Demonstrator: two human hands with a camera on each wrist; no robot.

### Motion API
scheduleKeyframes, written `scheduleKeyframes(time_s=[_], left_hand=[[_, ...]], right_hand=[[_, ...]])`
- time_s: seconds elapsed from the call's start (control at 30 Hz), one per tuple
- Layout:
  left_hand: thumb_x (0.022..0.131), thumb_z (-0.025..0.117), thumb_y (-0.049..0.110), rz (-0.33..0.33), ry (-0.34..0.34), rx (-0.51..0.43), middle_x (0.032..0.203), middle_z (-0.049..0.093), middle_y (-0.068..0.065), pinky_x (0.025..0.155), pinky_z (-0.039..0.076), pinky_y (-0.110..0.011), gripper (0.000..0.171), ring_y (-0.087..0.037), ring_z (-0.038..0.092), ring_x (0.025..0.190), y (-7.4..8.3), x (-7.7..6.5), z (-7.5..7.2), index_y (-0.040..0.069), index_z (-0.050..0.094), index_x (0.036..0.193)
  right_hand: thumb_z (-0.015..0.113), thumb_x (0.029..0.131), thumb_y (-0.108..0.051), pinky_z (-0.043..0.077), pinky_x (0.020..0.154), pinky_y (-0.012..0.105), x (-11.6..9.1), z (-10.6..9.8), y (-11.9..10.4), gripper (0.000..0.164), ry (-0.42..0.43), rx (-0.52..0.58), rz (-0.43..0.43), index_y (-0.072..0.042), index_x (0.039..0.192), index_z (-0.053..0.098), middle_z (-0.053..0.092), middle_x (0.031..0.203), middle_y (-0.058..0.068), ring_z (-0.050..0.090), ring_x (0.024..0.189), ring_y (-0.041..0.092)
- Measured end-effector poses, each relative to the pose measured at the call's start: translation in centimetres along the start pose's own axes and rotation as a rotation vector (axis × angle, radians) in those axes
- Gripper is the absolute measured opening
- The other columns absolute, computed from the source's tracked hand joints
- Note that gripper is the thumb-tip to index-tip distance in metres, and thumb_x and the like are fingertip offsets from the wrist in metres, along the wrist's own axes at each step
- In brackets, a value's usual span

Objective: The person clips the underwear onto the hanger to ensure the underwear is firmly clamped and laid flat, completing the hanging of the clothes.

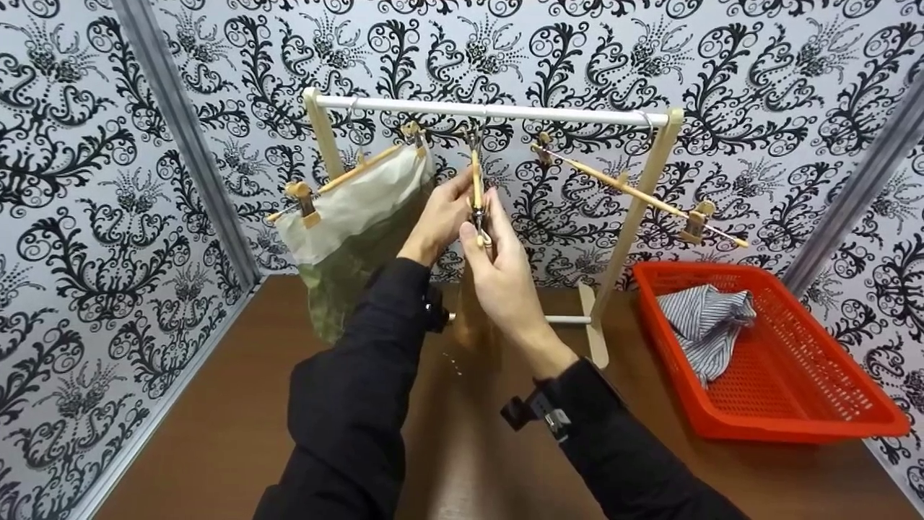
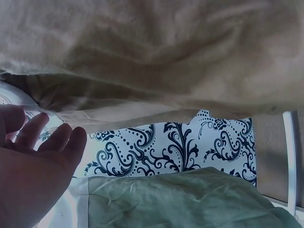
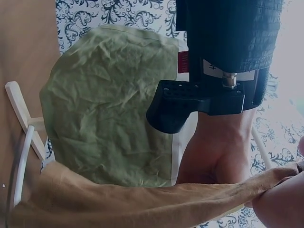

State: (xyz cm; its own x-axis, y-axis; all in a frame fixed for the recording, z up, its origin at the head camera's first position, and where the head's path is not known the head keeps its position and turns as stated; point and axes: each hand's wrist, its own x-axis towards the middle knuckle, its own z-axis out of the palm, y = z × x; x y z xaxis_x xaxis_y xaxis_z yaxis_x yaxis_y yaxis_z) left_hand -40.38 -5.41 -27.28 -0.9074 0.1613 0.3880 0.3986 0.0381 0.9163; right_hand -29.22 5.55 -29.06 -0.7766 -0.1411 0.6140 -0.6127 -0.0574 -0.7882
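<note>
Between both hands (image 1: 442, 220) (image 1: 507, 271) hangs a hanger (image 1: 476, 180) (cloth (image 3: 118, 204) below).

Long black sleeves (image 1: 346, 383); blocky black left-wrist mount (image 3: 204, 97), silvery knurled screw (image 3: 230, 80), white marked strip (image 3: 213, 71), red tab (image 3: 183, 61); right-wrist mount (image 1: 517, 413) likewise black, silvery fitting (image 1: 557, 422)

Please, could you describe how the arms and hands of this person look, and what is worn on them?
The left hand and right hand wear no gloves. The arms have long black sleeves. A black device is on each wrist: the left device has a silvery ridged knob and a white label; the right device shows a silvery part.
</note>
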Motion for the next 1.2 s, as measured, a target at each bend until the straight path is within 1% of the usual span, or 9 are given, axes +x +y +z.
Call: scheduleKeyframes(time_s=[0.3,0.5,0.6,0.73,0.83,0.93,1.07,1.1,1.2], left_hand=[[0.106,0.051,0.013,0.003,0.014,0.023,0.156,0.043,-0.009,0.114,0.031,-0.024,0.051,-0.018,0.042,0.142,-0.2,-0.3,0.1,0.009,0.039,0.155],[0.107,0.051,0.015,0.026,0.094,0.004,0.149,0.052,-0.012,0.111,0.035,-0.023,0.048,-0.019,0.049,0.136,-0.9,-0.9,0.1,0.006,0.041,0.153],[0.107,0.049,0.014,0.056,0.145,-0.014,0.148,0.052,-0.015,0.11,0.036,-0.024,0.047,-0.022,0.05,0.135,-1.2,-1.7,0.2,0.003,0.042,0.153],[0.108,0.047,0.017,0.128,0.22,-0.046,0.154,0.046,-0.014,0.113,0.034,-0.027,0.047,-0.023,0.046,0.139,-0.9,-4.0,0.3,0.004,0.041,0.153],[0.108,0.048,0.018,0.243,0.291,-0.076,0.152,0.048,-0.01,0.113,0.035,-0.03,0.047,-0.021,0.046,0.137,-0.3,-6.4,0.6,0.006,0.041,0.152],[0.105,0.051,0.011,0.466,0.366,-0.014,0.147,0.052,-0.01,0.114,0.035,-0.034,0.043,-0.022,0.047,0.135,0.7,-9.1,1.5,0.002,0.045,0.147],[0.095,0.06,0.001,0.859,0.476,0.292,0.137,0.054,-0.019,0.113,0.036,-0.046,0.036,-0.032,0.048,0.131,2.9,-12.6,3.4,-0.006,0.055,0.13],[0.092,0.062,-0.001,0.942,0.506,0.374,0.134,0.055,-0.021,0.112,0.036,-0.049,0.034,-0.034,0.049,0.129,3.6,-13.5,3.9,-0.006,0.057,0.126],[0.085,0.066,0.001,1.105,0.548,0.553,0.128,0.055,-0.022,0.108,0.04,-0.053,0.031,-0.038,0.051,0.121,5.4,-16.0,5.7,-0.002,0.061,0.116]], right_hand=[[0.05,0.106,-0.009,0.027,0.117,0.025,-0.1,-0.4,0.0,0.069,-0.027,0.06,0.008,0.002,0.16,0.007,0.016,0.166,0.017,0.025,0.151,0.026],[0.059,0.102,-0.011,0.028,0.117,0.029,-0.4,-1.0,0.1,0.08,-0.116,0.055,-0.002,0.002,0.16,0.004,0.016,0.166,0.018,0.027,0.15,0.022],[0.065,0.1,-0.022,0.028,0.118,0.033,-0.7,-2.1,0.0,0.088,-0.19,-0.056,0.012,-0.003,0.161,0.004,0.017,0.166,0.013,0.03,0.148,0.018],[0.064,0.099,-0.04,0.018,0.121,0.045,-1.3,-4.8,0.2,0.09,-0.319,-0.334,0.031,-0.013,0.163,0.007,0.013,0.167,0.003,0.022,0.151,0.018],[0.06,0.099,-0.048,0.009,0.122,0.046,-1.4,-7.4,0.7,0.085,-0.423,-0.51,0.039,-0.017,0.162,0.013,0.008,0.167,-0.002,0.012,0.153,0.018],[0.057,0.1,-0.05,0.006,0.122,0.042,-1.4,-10.3,1.2,0.078,-0.497,-0.612,0.059,-0.016,0.161,0.023,0.013,0.166,-0.003,0.011,0.153,0.021],[0.059,0.102,-0.042,0.016,0.121,0.047,-1.2,-14.5,2.2,0.065,-0.532,-0.705,0.082,-0.014,0.156,0.038,0.029,0.163,0.004,0.025,0.15,0.027],[0.06,0.102,-0.04,0.029,0.117,0.049,-1.2,-15.6,2.5,0.061,-0.542,-0.721,0.09,-0.014,0.154,0.042,0.039,0.159,0.007,0.041,0.142,0.029],[0.062,0.102,-0.033,0.047,0.102,0.051,-1.1,-18.4,3.4,0.051,-0.571,-0.774,0.098,-0.012,0.147,0.053,0.058,0.143,0.012,0.063,0.117,0.031]])
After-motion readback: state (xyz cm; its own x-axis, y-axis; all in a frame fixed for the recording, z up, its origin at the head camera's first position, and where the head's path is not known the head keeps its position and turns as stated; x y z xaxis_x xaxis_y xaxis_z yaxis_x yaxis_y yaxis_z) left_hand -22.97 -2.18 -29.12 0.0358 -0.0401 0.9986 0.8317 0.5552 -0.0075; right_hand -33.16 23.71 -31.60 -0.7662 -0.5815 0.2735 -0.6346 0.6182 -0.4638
